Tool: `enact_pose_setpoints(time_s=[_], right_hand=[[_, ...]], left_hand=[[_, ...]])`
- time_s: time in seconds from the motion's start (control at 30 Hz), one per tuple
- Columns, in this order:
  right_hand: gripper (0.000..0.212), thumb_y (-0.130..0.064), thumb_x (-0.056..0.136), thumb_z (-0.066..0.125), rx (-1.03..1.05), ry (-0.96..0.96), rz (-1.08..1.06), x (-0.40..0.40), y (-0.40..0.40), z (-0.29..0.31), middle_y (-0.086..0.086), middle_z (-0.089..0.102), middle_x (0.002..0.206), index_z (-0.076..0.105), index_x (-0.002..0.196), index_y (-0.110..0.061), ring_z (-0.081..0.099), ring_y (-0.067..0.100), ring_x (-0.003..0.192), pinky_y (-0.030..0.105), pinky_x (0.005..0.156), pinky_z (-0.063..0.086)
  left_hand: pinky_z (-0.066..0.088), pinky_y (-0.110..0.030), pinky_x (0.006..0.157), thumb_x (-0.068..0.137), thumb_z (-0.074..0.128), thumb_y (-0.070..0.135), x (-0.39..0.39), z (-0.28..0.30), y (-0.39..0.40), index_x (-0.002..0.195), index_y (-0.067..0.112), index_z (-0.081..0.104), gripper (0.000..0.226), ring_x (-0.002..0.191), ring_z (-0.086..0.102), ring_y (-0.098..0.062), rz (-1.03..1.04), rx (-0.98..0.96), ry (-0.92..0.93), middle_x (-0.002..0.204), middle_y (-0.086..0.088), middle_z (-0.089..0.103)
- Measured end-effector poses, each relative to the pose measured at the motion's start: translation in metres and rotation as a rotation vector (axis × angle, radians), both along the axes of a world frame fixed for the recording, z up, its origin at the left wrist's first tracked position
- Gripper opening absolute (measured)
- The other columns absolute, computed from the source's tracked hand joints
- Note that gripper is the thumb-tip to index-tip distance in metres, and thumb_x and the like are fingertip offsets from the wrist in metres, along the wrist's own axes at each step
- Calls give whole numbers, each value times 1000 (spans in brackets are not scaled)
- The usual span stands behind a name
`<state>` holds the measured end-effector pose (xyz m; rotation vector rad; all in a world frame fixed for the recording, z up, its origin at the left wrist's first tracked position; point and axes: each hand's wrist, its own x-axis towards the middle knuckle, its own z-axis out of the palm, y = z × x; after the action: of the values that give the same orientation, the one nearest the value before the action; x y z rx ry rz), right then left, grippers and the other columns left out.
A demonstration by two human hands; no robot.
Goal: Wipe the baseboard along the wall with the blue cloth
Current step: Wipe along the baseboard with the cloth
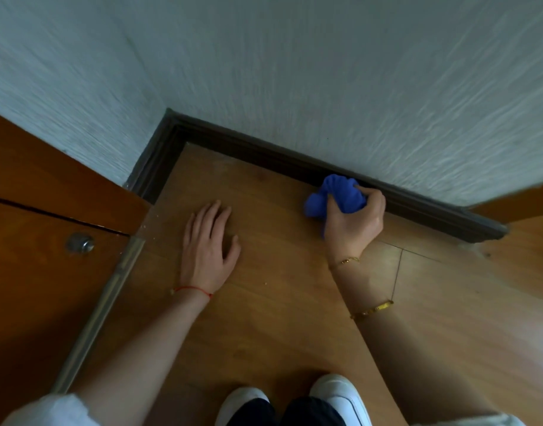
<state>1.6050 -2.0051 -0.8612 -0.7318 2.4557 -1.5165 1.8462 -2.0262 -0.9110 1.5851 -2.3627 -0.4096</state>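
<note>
My right hand (354, 219) grips bunched blue cloth (334, 195), pressed to dark baseboard (423, 207) at floor's far edge, right of corner. My left hand (210, 247) flat on floor (279, 302), fingers straight, bracing. Advice: keep pressure even, follow groove, slide along length.

One view only, head-worn, wide-angle. It looked steeply down and forward from above a crouched person, facing a room corner. The wall (325, 72) filled the top half, bending at the edges from lens distortion. The baseboard (264, 152) ran diagonally through the middle, close to the camera. The floor (279, 302) took the lower half. Both forearms entered from the bottom corners, the left hand (210, 245) and right hand (354, 218) near centre. Shoes (337, 395) sat at the bottom edge, a door (33, 272) at left.
</note>
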Motion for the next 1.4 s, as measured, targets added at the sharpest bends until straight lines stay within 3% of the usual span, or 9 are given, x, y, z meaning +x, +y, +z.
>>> enact_pose_setpoints(time_s=[0.13, 0.3, 0.43, 0.6, 0.77, 0.87, 0.97, 1.23, 1.4], right_hand=[[31, -10, 74, 80, 27, 15, -95, -33, 29, 2, -2, 54, 97, 59, 96, -6, 45, -3, 82, 1, 74, 35], [34, -15, 75, 79, 50, 13, -207, -72, 62, 4, 9, 60, 105, 59, 101, -6, 53, 12, 91, 27, 86, 46], [34, -11, 75, 75, 76, 5, -282, -100, 85, 8, 14, 60, 110, 58, 103, -4, 53, 14, 94, 18, 83, 40], [37, -12, 73, 74, 76, 29, -321, -123, 109, 10, 15, 60, 110, 56, 104, -2, 57, 23, 97, 24, 85, 43], [42, -12, 75, 78, 84, 25, -240, -124, 120, 14, 9, 62, 114, 57, 111, -7, 58, 22, 105, 17, 88, 38], [45, -11, 75, 80, 93, 21, -100, -115, 125, 19, 5, 62, 116, 57, 113, -10, 56, 15, 106, 24, 93, 43], [47, -8, 73, 82, 105, 98, 76, -106, 132, 23, 3, 61, 114, 57, 112, -10, 52, 6, 102, 26, 90, 44], [51, -3, 70, 84, 118, 159, 275, -86, 142, 26, 1, 59, 112, 58, 114, -10, 52, 3, 100, 4, 84, 39], [51, -3, 71, 84, 146, 150, 308, -81, 139, 22, 1, 59, 112, 57, 114, -11, 52, 4, 100, 4, 84, 39]], left_hand=[[24, -55, 124, 100, 41, 40, -2, 2, 10, 148, 12, 48, 56, 148, 34, -30, -19, 17, -26, 158, -12, 42], [25, -54, 124, 101, 38, 41, -13, 8, 17, 147, 12, 49, 56, 148, 34, -29, -65, 44, -28, 157, -11, 43], [28, -56, 122, 101, 37, 42, -28, 16, 19, 146, 12, 50, 57, 147, 37, -30, -93, 55, 1, 155, -11, 45], [36, -51, 117, 99, 39, 41, -47, 26, 23, 143, 13, 54, 54, 141, 42, -29, -135, 82, 34, 151, -9, 49], [41, -46, 111, 98, 39, 40, -60, 36, 31, 138, 13, 58, 52, 135, 47, -26, -189, 106, 26, 144, -7, 55], [40, -40, 109, 98, 40, 39, -62, 42, 31, 135, 14, 60, 50, 131, 51, -24, -210, 120, 53, 139, -6, 58], [49, -43, 105, 100, 46, 34, -62, 52, 27, 130, 14, 65, 40, 123, 58, -22, -243, 117, 82, 129, -4, 65], [51, -37, 97, 96, 59, 23, -49, 76, 20, 121, 13, 70, 29, 114, 64, -22, -297, 80, 82, 119, -5, 69], [51, -33, 94, 95, 61, 23, -39, 82, 17, 119, 13, 71, 28, 111, 65, -20, -301, 66, 56, 117, -4, 70]])
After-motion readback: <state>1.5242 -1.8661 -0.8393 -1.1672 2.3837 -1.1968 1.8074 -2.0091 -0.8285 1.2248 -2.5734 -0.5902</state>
